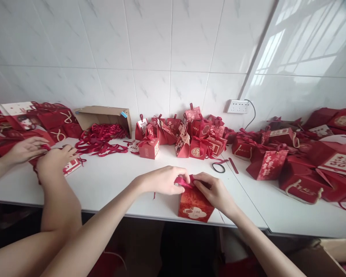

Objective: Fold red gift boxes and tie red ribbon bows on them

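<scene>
A red gift box (192, 204) with a white flower-shaped label stands near the table's front edge. My left hand (170, 180) is closed at its top left, thumb and fingers pinching a loop of dark pink ribbon (180, 181). At the top right, my right hand (215, 190) is closed with its fingertips pressed to the ribbon where it crosses the box top. Whether the ribbon is knotted is hidden by my fingers. Behind my hands stands a small red box (149, 148) with a ribbon bow, among several similar boxes (198, 132) against the wall.
On the left, a co-worker's hands (56, 159) handle another red box. A cardboard carton (103, 115) spills red ribbons (103, 140). A black ring (218, 167) lies behind my right hand. More red boxes (301, 181) are piled right, below a wall socket (237, 106).
</scene>
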Motion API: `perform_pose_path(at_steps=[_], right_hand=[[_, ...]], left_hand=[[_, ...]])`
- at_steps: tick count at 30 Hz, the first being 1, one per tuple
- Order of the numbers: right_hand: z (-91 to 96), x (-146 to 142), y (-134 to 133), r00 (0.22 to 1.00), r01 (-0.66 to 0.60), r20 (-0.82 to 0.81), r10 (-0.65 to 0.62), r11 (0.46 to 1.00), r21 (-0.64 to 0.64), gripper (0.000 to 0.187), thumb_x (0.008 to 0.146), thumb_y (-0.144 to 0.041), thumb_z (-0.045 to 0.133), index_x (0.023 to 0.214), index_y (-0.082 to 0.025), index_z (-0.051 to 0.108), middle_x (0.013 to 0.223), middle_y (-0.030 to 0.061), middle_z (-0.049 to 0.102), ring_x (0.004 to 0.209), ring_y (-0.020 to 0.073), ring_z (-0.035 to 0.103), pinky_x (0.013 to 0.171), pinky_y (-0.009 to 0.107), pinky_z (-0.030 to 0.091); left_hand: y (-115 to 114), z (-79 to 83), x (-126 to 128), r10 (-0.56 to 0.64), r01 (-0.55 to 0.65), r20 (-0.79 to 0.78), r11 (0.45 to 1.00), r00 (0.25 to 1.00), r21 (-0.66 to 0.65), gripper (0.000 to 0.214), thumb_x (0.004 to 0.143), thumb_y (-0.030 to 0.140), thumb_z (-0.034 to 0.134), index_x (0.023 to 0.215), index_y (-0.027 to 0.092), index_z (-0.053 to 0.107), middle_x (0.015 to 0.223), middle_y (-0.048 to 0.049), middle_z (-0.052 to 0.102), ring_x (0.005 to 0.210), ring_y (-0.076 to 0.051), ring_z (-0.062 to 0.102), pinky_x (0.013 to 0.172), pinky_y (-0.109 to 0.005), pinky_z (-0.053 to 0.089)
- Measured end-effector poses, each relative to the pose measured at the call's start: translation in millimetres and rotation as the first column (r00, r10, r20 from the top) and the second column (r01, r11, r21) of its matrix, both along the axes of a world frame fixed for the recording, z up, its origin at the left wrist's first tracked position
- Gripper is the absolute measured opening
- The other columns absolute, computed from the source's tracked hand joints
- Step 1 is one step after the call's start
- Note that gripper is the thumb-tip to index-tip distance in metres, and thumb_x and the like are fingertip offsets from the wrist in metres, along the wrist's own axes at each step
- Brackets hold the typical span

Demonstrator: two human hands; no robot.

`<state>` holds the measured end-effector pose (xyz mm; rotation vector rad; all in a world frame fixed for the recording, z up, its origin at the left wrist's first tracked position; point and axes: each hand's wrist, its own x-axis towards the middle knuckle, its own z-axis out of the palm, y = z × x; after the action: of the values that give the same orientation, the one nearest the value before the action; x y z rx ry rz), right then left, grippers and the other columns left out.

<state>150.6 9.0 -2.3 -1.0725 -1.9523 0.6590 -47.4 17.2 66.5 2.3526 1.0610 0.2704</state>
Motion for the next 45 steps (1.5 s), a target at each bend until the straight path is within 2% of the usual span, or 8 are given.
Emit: perform_pose_path(at_steps=[7, 16, 20, 23, 30, 36, 42, 45], right_hand=[[-6.0, 3, -5, 0.998, 0.053, 0.038, -0.055, 0.997, 0.052, 0.017, 0.084, -0.033, 0.052, 0.086, -0.024, 0.067, 0.084, 0.0029, 0.068, 0.076, 0.0163, 0.065, 0.069, 0.022, 0.052], [-39.3, 29, 2, 0.981, 0.163, 0.09, -0.172, 0.981, 0.105, 0.022, 0.076, -0.05, 0.055, 0.091, -0.041, 0.068, 0.09, 0.0064, 0.071, 0.076, 0.0269, 0.068, 0.061, 0.034, 0.059], [-24.1, 21, -5, 0.985, 0.14, 0.091, -0.148, 0.986, 0.089, 0.018, 0.077, -0.044, 0.058, 0.088, -0.033, 0.068, 0.089, 0.0058, 0.071, 0.072, 0.0236, 0.068, 0.062, 0.03, 0.058], [-9.7, 8, -10, 0.989, 0.138, 0.057, -0.139, 0.99, 0.019, 0.017, 0.08, -0.04, 0.056, 0.082, -0.026, 0.065, 0.086, 0.0059, 0.07, 0.072, 0.0209, 0.067, 0.063, 0.027, 0.056], [-15.6, -1, -6, 0.97, 0.091, -0.201, -0.133, 0.974, -0.208, 0.02, 0.083, -0.036, 0.054, 0.089, -0.024, 0.039, 0.08, 0.004, 0.07, 0.073, 0.0189, 0.065, 0.063, 0.028, 0.05], [-5.7, -6, 1, 0.967, -0.014, -0.251, -0.049, 0.97, -0.243, 0.02, 0.08, -0.035, 0.055, 0.085, -0.024, 0.039, 0.073, 0.0005, 0.069, 0.065, 0.0172, 0.062, 0.059, 0.028, 0.046], [-6.7, -7, 4, 0.957, -0.031, -0.289, -0.027, 0.98, -0.195, 0.016, 0.076, -0.03, 0.055, 0.084, -0.022, 0.043, 0.072, 0.001, 0.069, 0.072, 0.0196, 0.063, 0.061, 0.029, 0.046], [-9.4, -8, 4, 0.955, -0.018, -0.293, -0.034, 0.985, -0.173, 0.016, 0.075, -0.027, 0.054, 0.085, -0.023, 0.042, 0.074, 0.0008, 0.07, 0.072, 0.019, 0.063, 0.066, 0.031, 0.046]], left_hand=[[-2, -18.5, 2, -0.08, 0.068, 0.061, 0.981, 0.995, 0.181, 0.016, 0.079, 0.011, 0.049, 0.088, 0.019, 0.059, 0.094, -0.001, 0.06, 0.078, -0.012, 0.059, 0.072, -0.023, 0.044], [-13, -37.7, 8, -0.087, 0.052, 0.151, 0.974, 0.985, 0.219, 0.011, 0.086, 0.032, 0.052, 0.09, 0.025, 0.059, 0.098, -0.0014, 0.063, 0.069, -0.012, 0.06, 0.065, -0.025, 0.047], [-12, -34.6, 4, -0.096, 0.061, 0.228, 0.986, 0.969, 0.156, 0.018, 0.086, 0.039, 0.053, 0.091, 0.023, 0.059, 0.094, -0.0018, 0.063, 0.073, -0.013, 0.061, 0.068, -0.024, 0.047], [-6, -30.7, 1, -0.099, 0.058, 0.231, 0.982, 0.968, 0.179, 0.016, 0.09, 0.026, 0.047, 0.091, 0.02, 0.061, 0.097, -0.0021, 0.063, 0.077, -0.013, 0.061, 0.074, -0.025, 0.046], [6, -11.9, 7, -0.144, 0.104, 0.112, 0.948, 0.983, 0.302, 0.024, 0.087, 0.009, 0.04, 0.092, 0.018, 0.062, 0.096, -0.0032, 0.062, 0.081, -0.015, 0.058, 0.075, -0.027, 0.044], [11, 5.4, 24, -0.211, 0.182, 0.057, 0.928, 0.976, 0.325, 0.033, 0.077, -0.003, 0.037, 0.082, 0.017, 0.063, 0.088, -0.0039, 0.061, 0.086, -0.016, 0.054, 0.077, -0.026, 0.042], [18, 9.9, 30, -0.126, 0.111, 0.076, 0.977, 0.989, 0.18, 0.021, 0.08, 0.017, 0.047, 0.088, 0.02, 0.066, 0.083, -0.0026, 0.058, 0.079, -0.017, 0.054, 0.074, -0.028, 0.042], [21, 11.7, 30, -0.101, 0.096, 0.006, 0.966, 0.995, 0.239, 0.021, 0.079, 0.02, 0.048, 0.091, 0.021, 0.066, 0.088, -0.0036, 0.055, 0.075, -0.016, 0.054, 0.074, -0.028, 0.042]])
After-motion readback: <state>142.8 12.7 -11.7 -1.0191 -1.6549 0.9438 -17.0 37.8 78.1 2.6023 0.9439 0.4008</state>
